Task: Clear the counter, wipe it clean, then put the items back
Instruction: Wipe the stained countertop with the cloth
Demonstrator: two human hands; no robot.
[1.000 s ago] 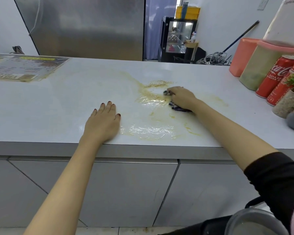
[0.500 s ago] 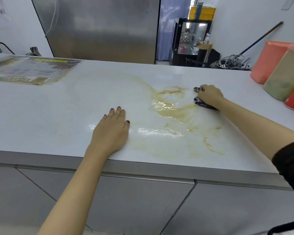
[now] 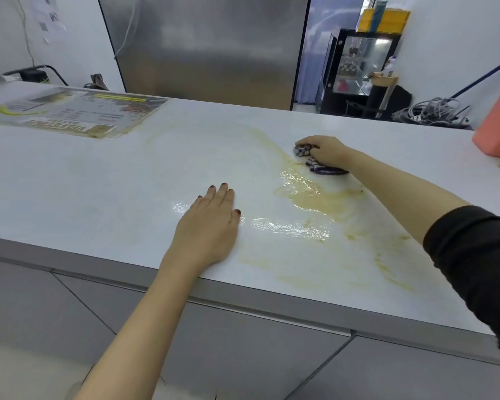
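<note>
A white counter (image 3: 98, 183) carries a yellowish wet spill (image 3: 309, 194) with smears trailing toward the front right edge. My right hand (image 3: 326, 151) grips a bunched dark blue striped cloth (image 3: 318, 166) and presses it on the counter at the far edge of the puddle. My left hand (image 3: 211, 223) lies flat, palm down, fingers straight, near the front edge just left of the wet patch.
A laminated menu sheet (image 3: 78, 114) lies at the far left of the counter. An orange container (image 3: 497, 128) stands at the right edge. Behind the counter are a steel fridge (image 3: 208, 44), a black display case (image 3: 361, 67) and coiled cables (image 3: 433, 114).
My right hand has slid the cloth away from the puddle's middle toward its far right side, smearing the liquid. The view has swung left, so the cans and plant are out of frame. My left hand stays planted.
</note>
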